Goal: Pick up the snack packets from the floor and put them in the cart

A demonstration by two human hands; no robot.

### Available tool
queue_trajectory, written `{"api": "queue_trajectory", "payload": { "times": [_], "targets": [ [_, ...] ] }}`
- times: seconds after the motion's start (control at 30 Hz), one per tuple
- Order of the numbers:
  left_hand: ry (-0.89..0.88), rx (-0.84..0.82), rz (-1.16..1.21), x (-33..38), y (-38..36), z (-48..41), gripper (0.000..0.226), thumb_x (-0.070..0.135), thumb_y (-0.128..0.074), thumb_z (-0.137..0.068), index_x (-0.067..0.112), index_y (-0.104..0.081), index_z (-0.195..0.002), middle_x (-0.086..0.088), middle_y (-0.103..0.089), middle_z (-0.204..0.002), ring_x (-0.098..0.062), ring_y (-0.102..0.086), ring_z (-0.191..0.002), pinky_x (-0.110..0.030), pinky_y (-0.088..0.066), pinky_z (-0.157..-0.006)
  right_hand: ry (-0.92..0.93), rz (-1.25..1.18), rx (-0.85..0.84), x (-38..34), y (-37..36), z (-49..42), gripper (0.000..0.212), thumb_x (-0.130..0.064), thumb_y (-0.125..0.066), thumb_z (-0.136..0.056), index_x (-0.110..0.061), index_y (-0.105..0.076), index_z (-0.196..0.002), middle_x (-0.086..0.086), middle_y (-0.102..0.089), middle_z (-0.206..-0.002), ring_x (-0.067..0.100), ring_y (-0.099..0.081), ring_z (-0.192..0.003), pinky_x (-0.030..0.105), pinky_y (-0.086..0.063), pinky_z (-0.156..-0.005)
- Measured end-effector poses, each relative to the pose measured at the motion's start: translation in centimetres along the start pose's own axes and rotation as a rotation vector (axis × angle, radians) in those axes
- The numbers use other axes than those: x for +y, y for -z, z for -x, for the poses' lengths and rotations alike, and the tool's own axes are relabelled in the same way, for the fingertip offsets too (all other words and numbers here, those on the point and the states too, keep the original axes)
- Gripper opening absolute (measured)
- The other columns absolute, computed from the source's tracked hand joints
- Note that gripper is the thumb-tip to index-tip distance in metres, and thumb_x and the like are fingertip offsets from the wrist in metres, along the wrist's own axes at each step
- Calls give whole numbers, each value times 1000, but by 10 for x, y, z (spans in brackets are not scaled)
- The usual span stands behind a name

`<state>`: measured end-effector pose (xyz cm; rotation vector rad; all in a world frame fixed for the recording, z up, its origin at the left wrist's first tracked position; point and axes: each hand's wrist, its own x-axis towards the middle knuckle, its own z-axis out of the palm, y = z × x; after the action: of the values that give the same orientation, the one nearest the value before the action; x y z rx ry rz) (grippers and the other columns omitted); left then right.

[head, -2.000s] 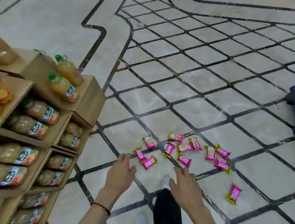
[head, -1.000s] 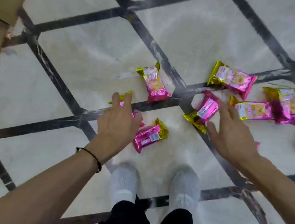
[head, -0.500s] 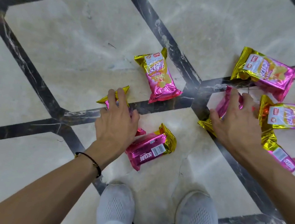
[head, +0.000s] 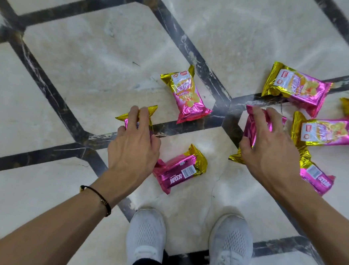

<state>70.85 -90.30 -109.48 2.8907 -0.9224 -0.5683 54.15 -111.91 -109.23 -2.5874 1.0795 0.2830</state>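
The left hand [head: 133, 150] now grips one snack packet [head: 152, 111], the right hand [head: 270, 154] clutches a second packet [head: 251, 126]; lifting should follow.

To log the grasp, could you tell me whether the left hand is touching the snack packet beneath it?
Touching. The head view shows the left hand with fingers curled over the snack packet, no gap.

Left hand [head: 133, 150] and right hand [head: 269, 154], both curled

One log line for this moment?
left hand: grips left packet | right hand: grips right packet | other packets: on floor | cart: unseen
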Motion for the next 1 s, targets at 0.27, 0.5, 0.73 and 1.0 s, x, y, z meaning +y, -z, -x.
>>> {"api": "queue_trajectory", "payload": {
  "times": [0.27, 0.5, 0.73, 1.0],
  "targets": [
    [-23, 27, 16, 19, 127, 33, 49, 28, -52, -92, 19, -34, -136, -2, -33, -149, -37, -57, -82, -40, -44, -56, 24, 4, 4, -52, 106, 39, 68, -27, -56, -86, -26, -30, -149, 8, -31, -153, 47, -56, -103, 50, -52, -76],
    [-182, 40, 20, 57, 278, 68, 58, 33, -56, -92, 24, -33, -144, 7, -30, -156, -30, -61, -95, -34, -44, -57, 111, 83, -2, -96, 258, 69, 65, -30, -51, -90, -25, -28, -151, 5, -29, -155, 45, -56, -106, 44, -53, -69],
    [-252, 41, 33, 75, 455, 97, 60, 36, -55, -93, 27, -30, -147, 9, -29, -155, -31, -63, -101, -40, -52, -67, 99, 120, 43, -119, 439, 107, 65, -31, -52, -90, -23, -30, -151, 7, -32, -156, 42, -57, -100, 36, -42, -57],
    [-273, 139, 67, 112, 652, 138, 62, 39, -57, -93, 31, -30, -148, 12, -27, -159, -24, -61, -115, -39, -56, -72, -14, 12, 218, -132, 651, 142, 68, -35, -57, -89, -32, -27, -151, -2, -35, -153, 36, -59, -100, 41, -55, -64]
  ]
}}
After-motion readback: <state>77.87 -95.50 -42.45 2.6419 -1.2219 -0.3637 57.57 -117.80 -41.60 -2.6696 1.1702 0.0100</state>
